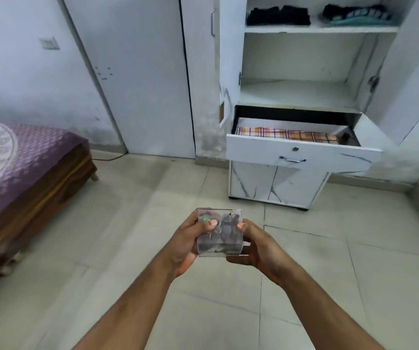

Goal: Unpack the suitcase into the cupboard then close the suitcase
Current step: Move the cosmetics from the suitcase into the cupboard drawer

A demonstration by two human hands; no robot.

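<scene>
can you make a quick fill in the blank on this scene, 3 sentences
1. Both hands hold a clear ____ in front of the cupboard.
2. The drawer stands ____, with a checked cloth inside.
3. Dark folded clothes lie on the ____ shelf.

Missing words: box; open; top

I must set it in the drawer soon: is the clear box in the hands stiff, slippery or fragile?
The clear box probably is stiff: its edges stay straight between left hand and right hand. Its glossy walls may slip. Thin clear plastic could crack if dropped.
</scene>
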